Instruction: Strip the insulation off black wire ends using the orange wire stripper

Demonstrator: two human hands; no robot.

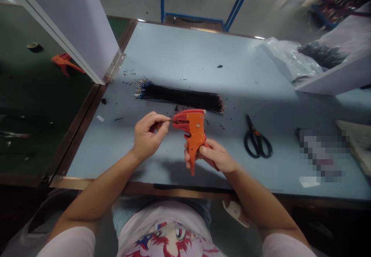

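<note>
Between the thumb and fingers of my left hand (151,131) a thin black wire (165,121) is pinched, its end at the red jaws of an orange wire stripper (197,127). My right hand (213,155) is wrapped round the stripper's handles, holding the tool upright above the table. Whether the jaws are closed on the wire I cannot tell. Just beyond the tool lies a long bundle of black wires (182,96), with blue and metal ends at the left and coppery ends at the right.
Black-handled scissors (257,143) lie on the blue tabletop (179,44) at the right. Small black scraps are scattered round the bundle. A white partition (78,21) stands at left, with another orange stripper (65,62) beyond it. Clear plastic bags (292,62) rest at back right.
</note>
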